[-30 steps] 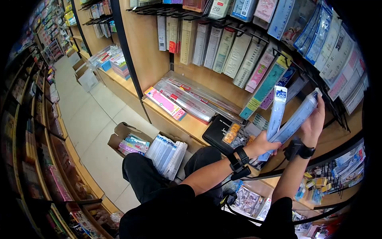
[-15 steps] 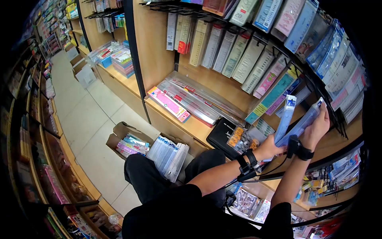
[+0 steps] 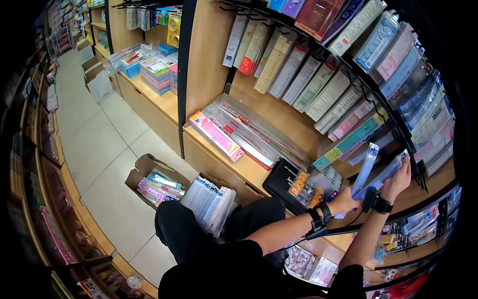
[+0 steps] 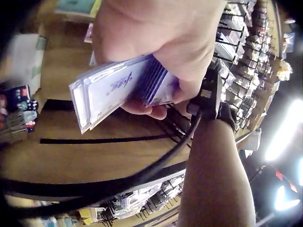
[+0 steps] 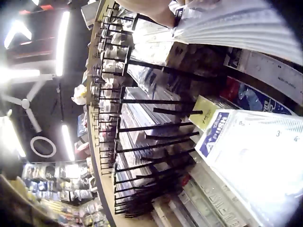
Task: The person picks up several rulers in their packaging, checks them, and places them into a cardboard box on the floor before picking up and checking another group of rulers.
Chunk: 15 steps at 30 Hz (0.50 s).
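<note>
In the head view my left hand (image 3: 343, 201) grips the lower ends of slim clear-and-blue ruler packs, which fan into two groups. The narrower group (image 3: 367, 167) stands nearly upright. My right hand (image 3: 398, 180) holds the upper end of the slanting stack (image 3: 386, 177). Close up in the left wrist view, packs (image 4: 111, 90) stick out below the hand (image 4: 156, 30). The right wrist view has fingers (image 5: 158, 9) at the edge of a layered stack (image 5: 236, 26), with a separate white-and-blue pack (image 5: 255, 161) lower down.
Hanging rulers (image 3: 276, 60) fill the rack above. On the lower shelf lie a pink box (image 3: 215, 135), long clear cases and a black case (image 3: 284, 182). More packs (image 3: 209, 204) stand between the knees, beside an open carton (image 3: 144, 184) on the floor.
Both hands and the packs sit lower in the head view, with the two groups still apart. The shelf scene has shifted as the head view turned.
</note>
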Available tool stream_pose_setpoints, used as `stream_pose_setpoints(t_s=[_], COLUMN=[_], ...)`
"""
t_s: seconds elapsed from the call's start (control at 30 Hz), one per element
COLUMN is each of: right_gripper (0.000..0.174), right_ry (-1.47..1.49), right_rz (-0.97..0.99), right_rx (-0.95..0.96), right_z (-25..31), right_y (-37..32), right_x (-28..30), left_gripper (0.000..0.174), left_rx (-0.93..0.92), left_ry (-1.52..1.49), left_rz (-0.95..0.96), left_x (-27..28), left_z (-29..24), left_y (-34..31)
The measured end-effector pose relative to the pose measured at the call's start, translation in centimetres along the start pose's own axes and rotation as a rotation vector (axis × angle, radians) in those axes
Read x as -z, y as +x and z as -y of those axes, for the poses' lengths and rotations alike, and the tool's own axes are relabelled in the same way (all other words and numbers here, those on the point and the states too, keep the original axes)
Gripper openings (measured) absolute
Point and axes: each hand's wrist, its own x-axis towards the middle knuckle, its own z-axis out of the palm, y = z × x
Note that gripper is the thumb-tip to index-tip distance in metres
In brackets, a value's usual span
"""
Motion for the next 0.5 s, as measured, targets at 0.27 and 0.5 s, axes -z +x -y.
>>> stream_pose_setpoints(t_s=[0.27,0.5], right_gripper=[0.026,0.031], right_ry=[-0.113,-0.212], right_rz=[-0.127,-0.127], right_rx=[0.273,0.255], right_z=[0.1,0.8], right_y=[-0.9,-1.1], right_x=[-1.0,-0.8], left_gripper=[0.014,0.01], left_rx=[-0.016,0.036], left_ry=[-0.025,-0.075], left_rz=[-0.011,0.045], left_x=[0.8,0.6], left_z=[-1.0,0.3], left_y=[-0.2,0.4])
